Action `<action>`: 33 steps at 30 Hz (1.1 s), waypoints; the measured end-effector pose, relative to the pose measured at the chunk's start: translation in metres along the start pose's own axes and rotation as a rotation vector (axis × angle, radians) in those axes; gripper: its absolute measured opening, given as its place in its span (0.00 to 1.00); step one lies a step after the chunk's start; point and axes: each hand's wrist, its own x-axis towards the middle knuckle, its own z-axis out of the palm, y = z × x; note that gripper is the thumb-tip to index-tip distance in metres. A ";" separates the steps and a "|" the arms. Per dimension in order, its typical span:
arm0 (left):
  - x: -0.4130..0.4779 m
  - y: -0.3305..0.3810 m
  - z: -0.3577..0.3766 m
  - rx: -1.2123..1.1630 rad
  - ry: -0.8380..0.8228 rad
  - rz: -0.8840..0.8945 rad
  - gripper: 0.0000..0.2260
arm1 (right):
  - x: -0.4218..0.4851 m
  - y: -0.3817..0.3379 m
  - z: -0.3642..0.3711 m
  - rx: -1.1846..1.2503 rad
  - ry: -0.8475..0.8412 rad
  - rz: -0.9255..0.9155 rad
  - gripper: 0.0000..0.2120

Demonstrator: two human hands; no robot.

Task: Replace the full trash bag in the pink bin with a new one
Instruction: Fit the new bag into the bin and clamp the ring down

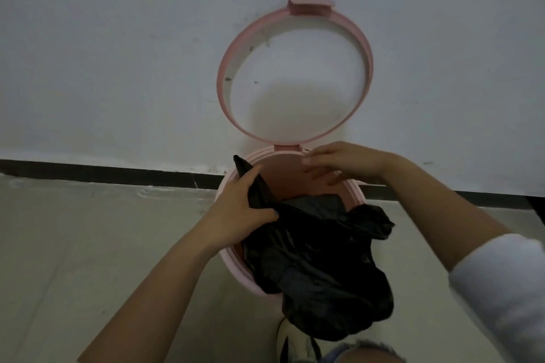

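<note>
The round pink bin (236, 270) stands on the floor against the wall, its pink ring-shaped lid (224, 79) swung up and leaning on the wall. A crumpled black trash bag (318, 250) lies across the bin's mouth and hangs over the near rim. My left hand (239, 209) grips a bunched edge of the bag at the bin's left rim, one corner sticking up past my fingers. My right hand (339, 165) hovers over the far right rim near the hinge, fingers spread, holding nothing. The pink inside wall (283, 177) shows at the back.
A white wall (118, 53) rises behind the bin, with a black skirting strip (103, 174) along its foot. The floor (88, 244) is pale tile. My shoe (292, 342) is just in front of the bin, partly under the hanging bag.
</note>
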 end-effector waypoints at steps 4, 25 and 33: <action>0.007 -0.023 0.010 0.131 0.005 0.006 0.42 | -0.053 0.010 0.017 -0.201 -0.179 -0.079 0.36; -0.003 -0.019 -0.046 0.715 0.161 0.126 0.24 | -0.041 0.072 0.002 -0.063 0.833 0.179 0.16; -0.007 0.010 -0.045 0.646 0.163 0.061 0.10 | -0.030 0.030 0.067 -1.135 0.654 -0.505 0.21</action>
